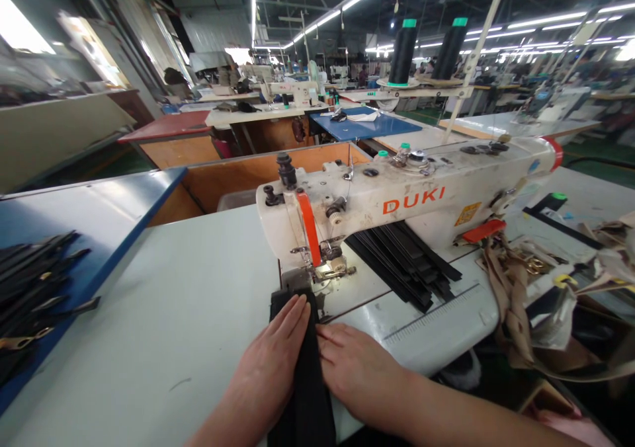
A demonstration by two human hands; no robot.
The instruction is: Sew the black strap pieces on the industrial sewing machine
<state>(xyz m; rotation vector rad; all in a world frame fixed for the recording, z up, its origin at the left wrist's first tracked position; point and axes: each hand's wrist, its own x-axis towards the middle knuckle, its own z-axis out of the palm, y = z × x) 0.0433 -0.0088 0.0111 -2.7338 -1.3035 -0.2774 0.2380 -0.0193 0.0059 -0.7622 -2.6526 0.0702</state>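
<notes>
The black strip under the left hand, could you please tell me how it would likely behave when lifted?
The black strip would probably bend or sag, since it looks long and fabric-like. It lies flat, so it seems unlikely to roll. Its matt surface suggests it may not be very slippery.

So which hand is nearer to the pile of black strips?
Right. The right hand is in front and left of the pile; the left hand lies farther left, on black cloth.

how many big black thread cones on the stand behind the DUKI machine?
2: the left cone and the right cone, the latter nearer the pole. Any directly behind them would be hidden.
</notes>
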